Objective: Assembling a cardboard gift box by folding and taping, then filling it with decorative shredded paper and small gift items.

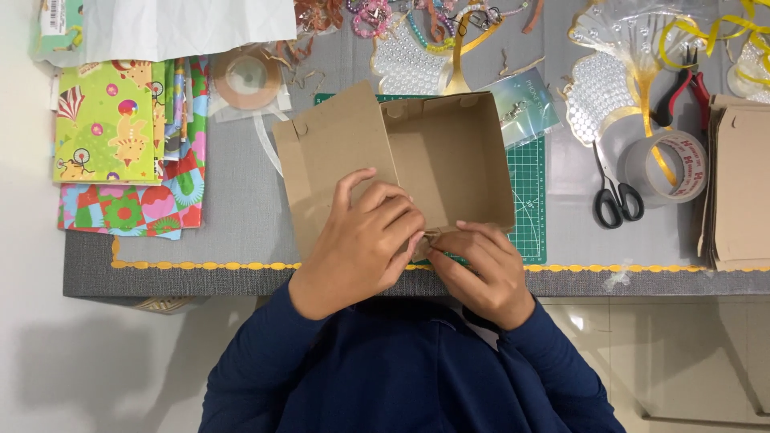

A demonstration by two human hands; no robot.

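A brown cardboard box (449, 152) lies open on a green cutting mat (529, 184), its lid flap (329, 160) spread to the left. My left hand (365, 244) rests over the lid and the box's near wall, fingers curled on the front corner. My right hand (481, 269) pinches a small cardboard tab at the box's near edge, fingertips meeting those of the left hand. Both arms wear dark blue sleeves.
Colourful patterned wrapping paper (120, 136) lies at left, a ribbon spool (247, 80) behind it. Black scissors (613, 196), a tape roll (670, 164), pliers (682, 92) and a stack of flat cardboard (738, 184) sit at right. Beaded trims and ribbons (609, 96) crowd the back.
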